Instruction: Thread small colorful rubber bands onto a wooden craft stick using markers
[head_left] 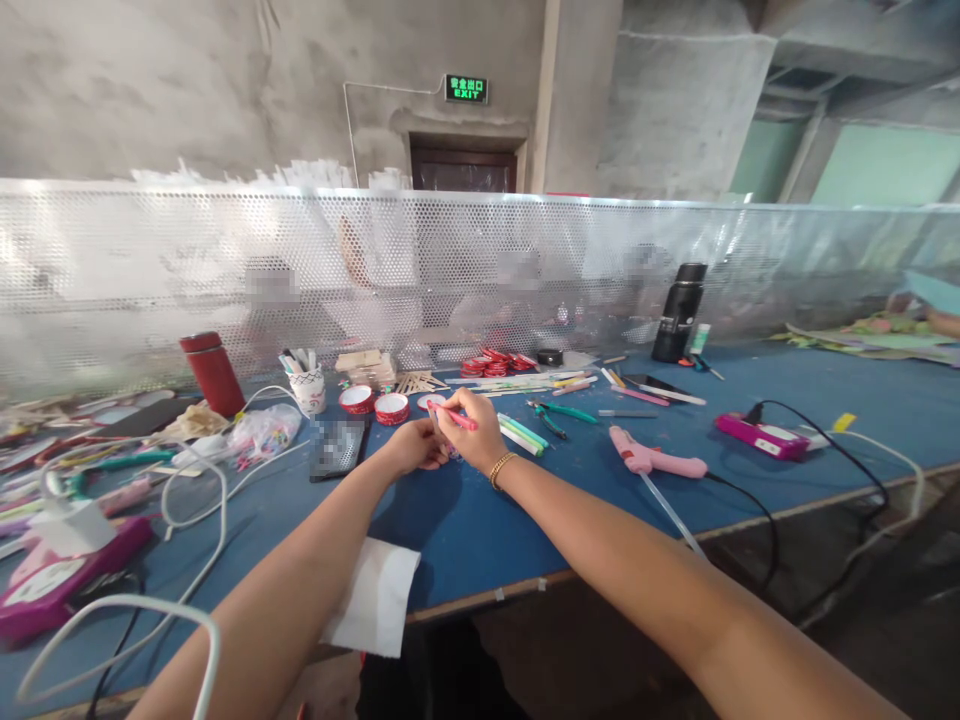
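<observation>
In the middle of the blue table, my right hand (478,435) is closed around a slim pinkish-red pen (459,416), held at a slant. My left hand (417,446) is just beside it, fingers curled in a pinch. Whatever those fingers hold is mostly hidden; a small purplish bit shows between the hands. Behind the hands stand round red tins with white insides (391,408). White and green pens (523,435) lie right of my right hand, with green-handled pliers (555,412) farther over. A dark phone (337,447) rests left of my left hand.
A pink glue gun (652,458) lies at right, near a magenta power strip (761,437). A black bottle (679,312) and red flask (211,372) stand toward the back. White cable (217,510) loops over the left side. A perforated metal screen (457,260) closes off the back.
</observation>
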